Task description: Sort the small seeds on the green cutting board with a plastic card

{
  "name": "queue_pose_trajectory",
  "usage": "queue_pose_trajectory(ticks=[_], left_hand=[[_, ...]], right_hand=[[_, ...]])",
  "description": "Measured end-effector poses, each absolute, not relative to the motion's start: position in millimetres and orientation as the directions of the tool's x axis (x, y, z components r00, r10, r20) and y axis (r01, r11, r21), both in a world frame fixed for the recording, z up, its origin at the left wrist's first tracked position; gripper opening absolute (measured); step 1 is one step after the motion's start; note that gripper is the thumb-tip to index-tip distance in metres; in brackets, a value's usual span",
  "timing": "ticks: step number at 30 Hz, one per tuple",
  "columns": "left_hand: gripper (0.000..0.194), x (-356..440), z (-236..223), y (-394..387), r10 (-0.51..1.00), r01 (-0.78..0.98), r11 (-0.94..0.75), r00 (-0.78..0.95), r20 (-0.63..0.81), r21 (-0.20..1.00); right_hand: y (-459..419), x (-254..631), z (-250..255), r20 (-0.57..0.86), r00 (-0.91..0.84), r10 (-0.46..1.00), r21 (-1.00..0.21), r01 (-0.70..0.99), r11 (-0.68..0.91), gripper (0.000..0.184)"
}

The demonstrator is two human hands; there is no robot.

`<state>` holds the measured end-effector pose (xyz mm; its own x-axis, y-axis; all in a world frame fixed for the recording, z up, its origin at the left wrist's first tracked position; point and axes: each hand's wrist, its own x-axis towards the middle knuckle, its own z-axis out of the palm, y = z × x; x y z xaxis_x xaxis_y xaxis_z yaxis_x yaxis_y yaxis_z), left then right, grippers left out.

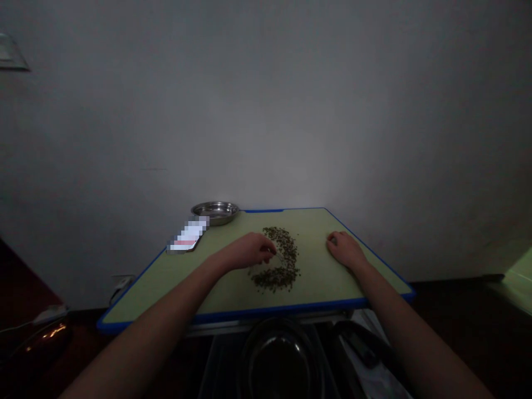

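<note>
Grain pile: small dark grains [276, 277] spread on the counter [316, 282] in a curved band, thickest at its near end, its hollow facing left; a few loose grains lie just off its edges.
Left hand: at the left side of the grain pile [251, 249], reaching over its hollow, palm down.
Left fingers: bent, tips close together above the grains; I cannot tell whether they pinch one.
Right hand: on the counter [346, 249], to the right of the grain pile and well apart from it.
Right fingers: curled inward; I cannot tell whether anything sits within them.
Metal bowl: shiny, round and shallow [215, 215], behind the grain pile and to its left, at the counter's far edge.
Phone: flat with a bright, blurred screen [187, 237], left of the grain pile, just in front of the metal bowl.
Dark pan: round and glossy [280, 360], nearer the person than the grain pile, beyond the counter's blue near edge.
Wall: plain grey [274, 111], behind the grain pile.
</note>
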<state>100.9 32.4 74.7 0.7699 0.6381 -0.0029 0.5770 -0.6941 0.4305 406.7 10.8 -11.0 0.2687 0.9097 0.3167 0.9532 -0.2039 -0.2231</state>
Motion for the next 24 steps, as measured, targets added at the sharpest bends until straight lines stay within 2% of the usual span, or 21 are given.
queue_pose_trajectory(ticks=[7,11,16,24], left_hand=[[0.027,69,91,32,0.691,0.619,-0.638,0.723,-0.014,0.457],[0.026,47,89,27,0.703,0.644,-0.564,0.703,-0.109,0.517],[0.024,27,81,25,0.705,0.707,-0.479,0.663,-0.252,0.519],[0.023,37,70,22,0.684,0.667,-0.488,0.693,-0.227,0.563]], right_hand=[[10,406,-10,0.32,0.27,0.908,-0.223,0.953,-0.205,0.026],[9,406,-10,0.322,0.273,0.907,-0.224,0.952,-0.207,0.027],[8,405,-9,0.321,0.28,0.905,-0.224,0.951,-0.215,0.027],[8,405,-9,0.32,0.275,0.907,-0.217,0.953,-0.213,0.027]])
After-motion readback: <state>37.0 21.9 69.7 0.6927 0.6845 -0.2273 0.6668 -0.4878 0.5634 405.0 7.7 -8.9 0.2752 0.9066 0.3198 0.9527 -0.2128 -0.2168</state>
